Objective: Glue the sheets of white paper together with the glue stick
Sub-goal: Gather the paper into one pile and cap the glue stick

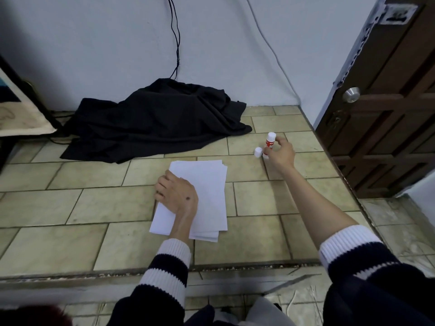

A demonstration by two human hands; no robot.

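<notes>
left hand (177,193) – fingers flat on paper stack (207,184) | right hand (281,153) – fingers clamped on glue stick (269,141)

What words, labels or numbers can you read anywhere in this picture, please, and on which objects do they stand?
No text can be read.
Glue stick, at the right hand: white print on its red label, too small and blurred to read.
Sheets of white paper under the left hand: blank.
Metal plate on the door: dark marks, unreadable.
Small white cap beside the glue stick: no print visible.
</notes>
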